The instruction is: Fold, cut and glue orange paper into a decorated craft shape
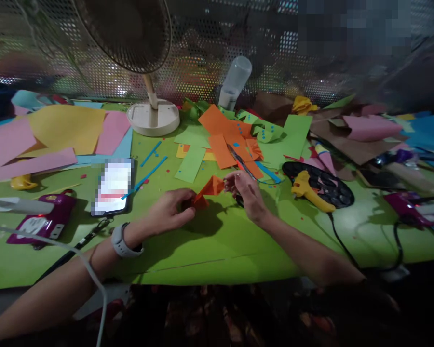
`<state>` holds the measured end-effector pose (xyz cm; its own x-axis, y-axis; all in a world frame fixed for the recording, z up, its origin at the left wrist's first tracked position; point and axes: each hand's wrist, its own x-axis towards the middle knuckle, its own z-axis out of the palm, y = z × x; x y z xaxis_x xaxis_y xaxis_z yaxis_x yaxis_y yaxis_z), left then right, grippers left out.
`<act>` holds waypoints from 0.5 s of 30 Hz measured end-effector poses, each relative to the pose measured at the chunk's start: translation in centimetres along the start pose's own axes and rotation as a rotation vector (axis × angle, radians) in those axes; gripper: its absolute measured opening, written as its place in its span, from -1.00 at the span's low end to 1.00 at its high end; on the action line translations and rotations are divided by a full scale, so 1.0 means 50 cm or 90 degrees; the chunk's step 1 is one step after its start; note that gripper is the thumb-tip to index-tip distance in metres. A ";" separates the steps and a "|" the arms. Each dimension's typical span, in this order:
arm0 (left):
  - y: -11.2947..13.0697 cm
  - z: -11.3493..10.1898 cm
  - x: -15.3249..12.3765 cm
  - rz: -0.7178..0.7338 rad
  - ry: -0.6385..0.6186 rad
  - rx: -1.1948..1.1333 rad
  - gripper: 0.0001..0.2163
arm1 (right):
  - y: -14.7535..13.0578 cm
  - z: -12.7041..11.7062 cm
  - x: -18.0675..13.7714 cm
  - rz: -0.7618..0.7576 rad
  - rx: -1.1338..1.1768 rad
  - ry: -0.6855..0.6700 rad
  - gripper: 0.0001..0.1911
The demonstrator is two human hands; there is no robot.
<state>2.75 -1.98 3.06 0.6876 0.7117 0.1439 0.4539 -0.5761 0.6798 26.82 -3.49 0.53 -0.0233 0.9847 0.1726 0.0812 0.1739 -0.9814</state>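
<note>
My left hand (pixel 175 207) pinches a small folded piece of orange paper (pixel 212 186) between thumb and fingers, just above the green tabletop. Close to the paper's right end is my right hand (pixel 246 193), its fingers loosely bent and somewhat apart. Whether its fingertips touch the paper is hard to see. A small dark object shows partly under that hand, too hidden to name. Just beyond it lie scissors (pixel 235 155), resting across flat orange paper (pixel 220 126). Light green strips (pixel 191 164) are beside these sheets.
A white fan (pixel 154 117) stands at the back, near a clear bottle (pixel 235 82). At left are a phone (pixel 114 185) and a purple power strip (pixel 43 219) with a cable. A yellow glue gun (pixel 311 193) rests on a black tray (pixel 342 193) at right. Coloured paper (pixel 68 127) is piled behind.
</note>
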 end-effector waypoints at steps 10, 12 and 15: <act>-0.004 0.003 -0.012 0.215 0.279 0.543 -0.85 | -0.006 0.008 -0.021 -0.268 -0.374 -0.029 -0.68; -0.012 0.000 -0.012 0.204 0.296 0.520 -0.78 | 0.002 0.006 -0.018 -0.333 -0.417 0.004 -0.74; -0.019 0.002 -0.012 0.115 0.269 0.398 -0.53 | 0.010 0.001 -0.013 -0.411 -0.443 0.056 -0.68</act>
<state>1.96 -1.88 2.26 0.5640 0.6058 0.5611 0.6769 -0.7284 0.1061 26.83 -4.05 -0.07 -0.1987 0.6888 0.6972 0.6536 0.6232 -0.4294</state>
